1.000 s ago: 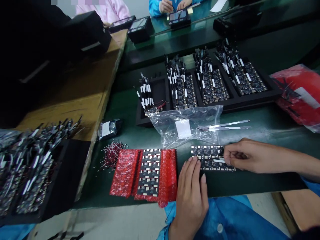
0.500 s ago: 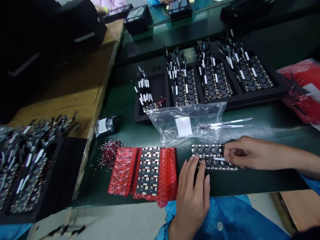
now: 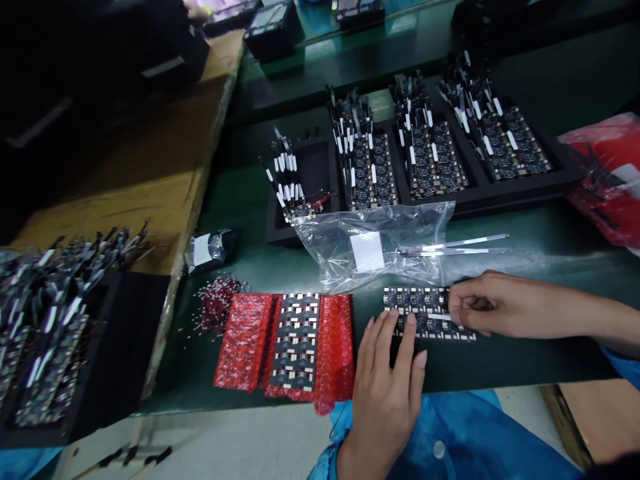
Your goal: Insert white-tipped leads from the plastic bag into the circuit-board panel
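Circuit panel (image 3: 419, 299) lies flat on the near right of the dark green surface (image 3: 525, 363), between the two hands. The left hand (image 3: 384, 397) rests on its left, near part, fingers (image 3: 407, 337) straight and slightly spread, thumb apart. The right hand (image 3: 483, 303) covers the right end with its fingers curled; a slim white strip (image 3: 439, 317) lies over the panel and runs in under them. Whether they pinch the strip or only press it I cannot tell, as the tips are hidden.

To do this well, I would keep the left fingers steady but light, so that the panel neither slides nor pivots and its small parts take little load. The right fingers should work in small, straight movements, with the strip kept flat and uncreased. The clear bag (image 3: 420, 227), just beyond the panel, and the two loose strips (image 3: 480, 251) at its right deserve care: a knuckle could drag them across the work.
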`<state>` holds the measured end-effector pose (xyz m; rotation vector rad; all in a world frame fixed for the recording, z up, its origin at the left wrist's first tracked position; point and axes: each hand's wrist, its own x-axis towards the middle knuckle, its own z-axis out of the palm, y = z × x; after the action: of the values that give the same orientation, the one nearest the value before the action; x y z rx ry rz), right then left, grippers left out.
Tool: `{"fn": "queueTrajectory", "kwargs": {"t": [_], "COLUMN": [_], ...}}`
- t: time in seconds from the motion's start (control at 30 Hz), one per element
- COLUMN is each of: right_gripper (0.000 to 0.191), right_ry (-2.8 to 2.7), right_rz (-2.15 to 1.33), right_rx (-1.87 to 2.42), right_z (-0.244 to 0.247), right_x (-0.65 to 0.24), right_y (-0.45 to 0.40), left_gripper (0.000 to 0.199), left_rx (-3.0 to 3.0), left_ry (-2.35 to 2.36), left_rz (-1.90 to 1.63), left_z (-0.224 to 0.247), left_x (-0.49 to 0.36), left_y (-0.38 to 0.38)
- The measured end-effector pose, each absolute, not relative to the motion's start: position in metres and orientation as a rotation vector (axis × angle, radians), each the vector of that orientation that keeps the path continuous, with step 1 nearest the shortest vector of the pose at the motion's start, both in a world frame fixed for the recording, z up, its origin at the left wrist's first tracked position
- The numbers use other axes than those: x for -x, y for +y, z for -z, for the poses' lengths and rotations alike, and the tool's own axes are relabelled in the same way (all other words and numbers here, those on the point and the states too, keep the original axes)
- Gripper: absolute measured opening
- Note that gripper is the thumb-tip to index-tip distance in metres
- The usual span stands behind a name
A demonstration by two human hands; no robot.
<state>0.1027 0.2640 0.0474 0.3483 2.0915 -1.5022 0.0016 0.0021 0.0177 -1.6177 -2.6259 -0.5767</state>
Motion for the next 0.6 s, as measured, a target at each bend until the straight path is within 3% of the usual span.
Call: {"fn": "queueTrajectory", "kwargs": {"t": [0.33, 0.6], "right_gripper": [0.024, 0.013], "right_ry": [2.117, 2.132], "right_rz": [1.491, 1.548], "right_rx": [-0.323, -0.324], "right_z": [-0.0456, -0.0523], "right_x": [-0.1027, -0.0986], "right_y": [0.2636, 0.2624], "left_gripper": [0.05, 0.052], "left_rx": [1.628, 1.621], "left_ry": [-2.618, -2.589], "left_rz": [0.52, 0.474], "left_z": [-0.0168, -0.0143], "left_x": [-0.0019, 0.0008], "left_y": [0.003, 0.0046]}}
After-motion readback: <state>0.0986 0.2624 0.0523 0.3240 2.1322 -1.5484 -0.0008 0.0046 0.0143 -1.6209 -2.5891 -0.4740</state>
